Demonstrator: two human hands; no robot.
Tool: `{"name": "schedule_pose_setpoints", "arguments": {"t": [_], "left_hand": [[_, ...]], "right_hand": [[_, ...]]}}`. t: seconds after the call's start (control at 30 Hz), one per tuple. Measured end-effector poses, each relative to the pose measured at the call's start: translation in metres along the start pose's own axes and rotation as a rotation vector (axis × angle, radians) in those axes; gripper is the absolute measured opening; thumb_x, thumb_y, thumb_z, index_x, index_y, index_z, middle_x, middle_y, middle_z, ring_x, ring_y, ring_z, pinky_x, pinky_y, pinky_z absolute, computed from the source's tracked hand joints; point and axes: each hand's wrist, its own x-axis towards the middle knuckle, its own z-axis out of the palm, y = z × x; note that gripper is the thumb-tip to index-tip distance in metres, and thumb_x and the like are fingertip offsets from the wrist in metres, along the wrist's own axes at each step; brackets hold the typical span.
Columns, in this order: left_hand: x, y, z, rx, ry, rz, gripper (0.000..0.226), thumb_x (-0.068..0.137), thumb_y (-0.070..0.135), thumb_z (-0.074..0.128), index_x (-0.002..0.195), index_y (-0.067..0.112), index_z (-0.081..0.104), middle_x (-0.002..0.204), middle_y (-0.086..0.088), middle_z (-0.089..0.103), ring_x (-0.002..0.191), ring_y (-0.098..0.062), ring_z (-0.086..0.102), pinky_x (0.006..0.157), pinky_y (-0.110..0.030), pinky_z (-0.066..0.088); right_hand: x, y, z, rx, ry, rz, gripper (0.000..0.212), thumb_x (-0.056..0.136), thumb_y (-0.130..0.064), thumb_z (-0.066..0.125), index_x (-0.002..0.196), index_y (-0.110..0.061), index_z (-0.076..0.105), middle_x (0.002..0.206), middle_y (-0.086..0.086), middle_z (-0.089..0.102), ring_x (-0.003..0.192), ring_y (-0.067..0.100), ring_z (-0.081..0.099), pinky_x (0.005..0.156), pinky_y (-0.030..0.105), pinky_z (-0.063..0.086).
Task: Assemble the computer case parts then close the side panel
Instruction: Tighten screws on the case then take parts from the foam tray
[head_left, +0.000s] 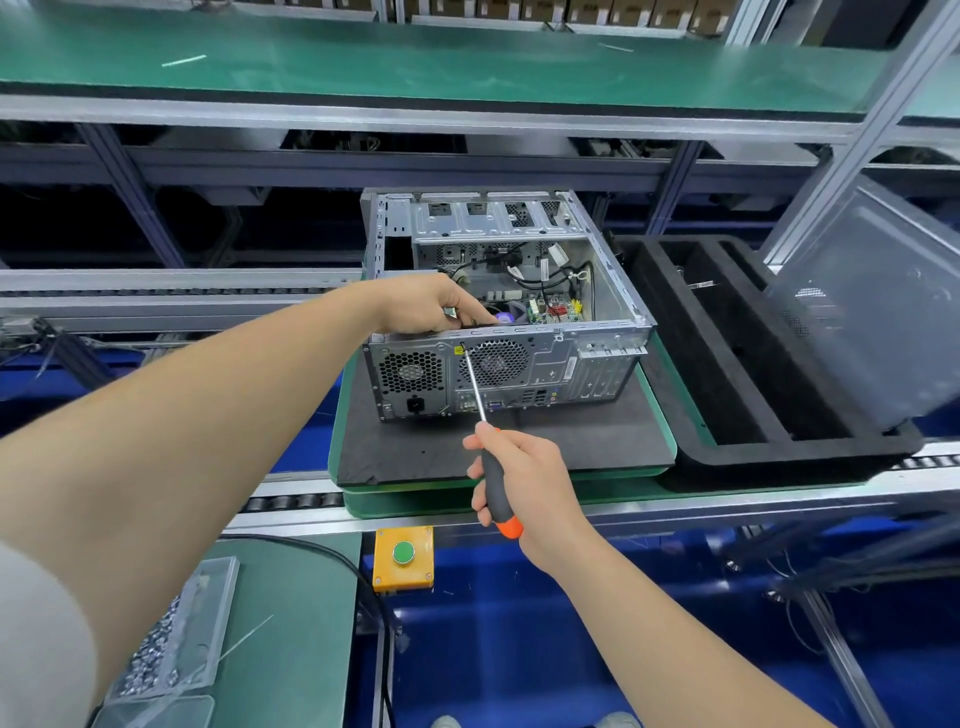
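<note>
An open grey computer case (608, 358) lies on a black mat, its rear panel with fan grilles facing me and its inside showing board and cables. My right hand (524, 478) grips a black-and-orange screwdriver (496, 493); its shaft tip touches a screw near the top edge of the rear panel, left of the round fan grille. My left hand (431, 306) holds the top rear edge of the case, fingers curled over it just above the screw. The grey side panel (872, 322) leans upright to the right, off the case.
The case's mat sits on a green pallet (670, 447) on the roller conveyor. A black foam tray (727, 374) lies right of it. A clear box of screws (171, 639) stands at lower left, a yellow box with a green button (403, 555) below the pallet.
</note>
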Motion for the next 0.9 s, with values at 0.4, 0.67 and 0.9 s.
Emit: {"name": "schedule_pose_setpoints", "arguments": {"t": [0.4, 0.67, 0.9], "left_hand": [[-0.005, -0.002, 0.001, -0.061, 0.023, 0.016, 0.039, 0.103, 0.006, 0.052, 0.123, 0.036, 0.068, 0.105, 0.019, 0.063, 0.09, 0.022, 0.055, 0.079, -0.009, 0.037], [-0.01, -0.003, 0.003, -0.17, 0.029, -0.011, 0.051, 0.098, -0.001, 0.049, 0.127, 0.036, 0.07, 0.117, 0.006, 0.064, 0.104, 0.003, 0.057, 0.085, -0.019, 0.039], [-0.011, -0.003, 0.006, -0.221, 0.038, -0.013, 0.052, 0.096, -0.008, 0.049, 0.127, 0.028, 0.071, 0.133, -0.002, 0.064, 0.128, -0.015, 0.054, 0.106, -0.032, 0.038]], "right_hand": [[-0.007, -0.009, 0.014, 0.21, 0.008, 0.09, 0.038, 0.087, -0.026, 0.085, 0.104, -0.002, 0.061, 0.077, 0.008, 0.063, 0.051, 0.021, 0.055, 0.042, 0.028, 0.042], [-0.011, -0.015, 0.012, 0.135, 0.021, 0.284, 0.054, 0.103, -0.061, 0.051, 0.105, -0.013, 0.077, 0.084, 0.005, 0.069, 0.052, 0.014, 0.052, 0.042, 0.025, 0.041], [-0.015, -0.015, 0.016, 0.235, 0.003, 0.296, 0.045, 0.097, -0.054, 0.064, 0.101, -0.009, 0.072, 0.074, 0.001, 0.065, 0.054, 0.014, 0.054, 0.046, 0.025, 0.042]]}}
